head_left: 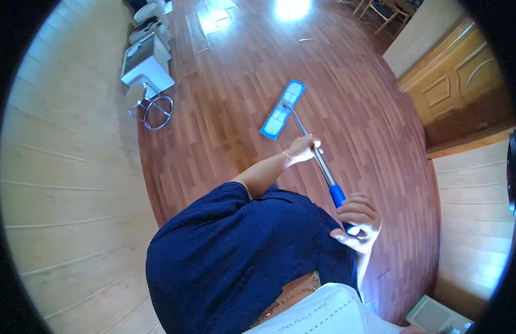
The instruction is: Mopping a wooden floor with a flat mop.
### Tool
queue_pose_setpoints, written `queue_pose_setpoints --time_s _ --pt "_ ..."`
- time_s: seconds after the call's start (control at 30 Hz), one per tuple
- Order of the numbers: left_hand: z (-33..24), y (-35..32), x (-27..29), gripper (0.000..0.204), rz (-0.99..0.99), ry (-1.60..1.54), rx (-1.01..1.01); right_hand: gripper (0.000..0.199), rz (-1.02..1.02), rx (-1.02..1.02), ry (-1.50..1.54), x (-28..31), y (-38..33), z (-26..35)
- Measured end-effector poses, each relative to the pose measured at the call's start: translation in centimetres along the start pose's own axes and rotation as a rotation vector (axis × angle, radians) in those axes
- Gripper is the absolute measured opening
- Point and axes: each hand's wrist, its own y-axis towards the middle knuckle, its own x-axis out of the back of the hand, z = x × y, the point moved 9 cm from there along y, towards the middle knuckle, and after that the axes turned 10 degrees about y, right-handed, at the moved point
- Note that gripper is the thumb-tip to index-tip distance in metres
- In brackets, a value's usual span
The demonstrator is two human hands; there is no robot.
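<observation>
A flat mop (277, 121) with a blue-fringed rectangular head rests on the wood floor ahead of me. Its metal pole (323, 166) slants back toward my right side and ends in a blue grip (337, 196). Partway up the pole, my left hand (302, 149) is closed around the metal, a thin bracelet on its wrist. My right hand (362, 218) curls loosely about the top end of the blue grip, its fingers over the far side and its thumb nearer me.
Along the left wall stand a round stool (151, 111) with a chrome base and a white cabinet (149, 64). A wooden door (452, 92) is at the right. A wooden chair (384, 14) stands at the far right, and a pale box-like object (436, 316) sits at the lower right.
</observation>
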Motion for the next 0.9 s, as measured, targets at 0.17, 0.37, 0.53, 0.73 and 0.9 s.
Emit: queue_pose_setpoints --time_s 0.17,0.37,0.53,0.73,0.9 --pt "-7.6 -3.8 4.2 0.024 -0.275 1.584 -0.425 0.034 -0.104 0.007 0.101 -1.1 1.0 -4.0" --pt "-11.6 -10.3 10.1 0.030 -0.716 1.537 -0.342 0.026 -0.010 0.037 0.257 -2.9 4.9 -6.5" --pt "-13.9 -15.2 11.7 0.032 -0.792 1.692 -0.309 0.012 0.124 -0.083 0.454 -4.5 8.1 -9.9" --pt "-14.9 -18.1 15.9 0.029 -0.841 1.719 -0.304 0.013 0.355 -0.248 0.519 -7.5 11.7 -13.4" --pt "-15.8 -18.2 16.2 0.030 -0.828 1.765 -0.229 0.010 0.368 -0.358 0.602 -7.7 13.6 -15.2"
